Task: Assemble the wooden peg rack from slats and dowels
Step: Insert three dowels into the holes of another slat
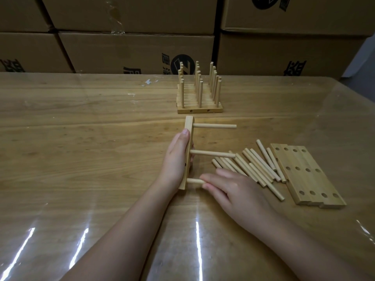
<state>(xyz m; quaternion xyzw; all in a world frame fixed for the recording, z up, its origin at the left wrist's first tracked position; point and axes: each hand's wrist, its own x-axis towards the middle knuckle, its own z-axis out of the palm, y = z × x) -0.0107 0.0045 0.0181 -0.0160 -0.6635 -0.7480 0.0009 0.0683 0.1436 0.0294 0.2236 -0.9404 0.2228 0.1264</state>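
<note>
A wooden slat (189, 126) stands on its long edge at the table's middle, and my left hand (176, 157) grips it from the left. Two dowels stick out of it to the right, the far dowel (215, 126) and the middle dowel (213, 153). A third, near dowel (194, 181) sits in the slat's near hole, with my right hand (231, 191) holding its free end between fingers and thumb. Several loose dowels (255, 169) lie in a fan to the right. Beside them lie flat slats (308, 175) with holes, side by side.
Finished peg racks (199, 102) with upright dowels stand stacked toward the table's far side. Cardboard boxes (136, 51) form a wall behind the table. A glossy transparent sheet covers the wooden table (81, 138).
</note>
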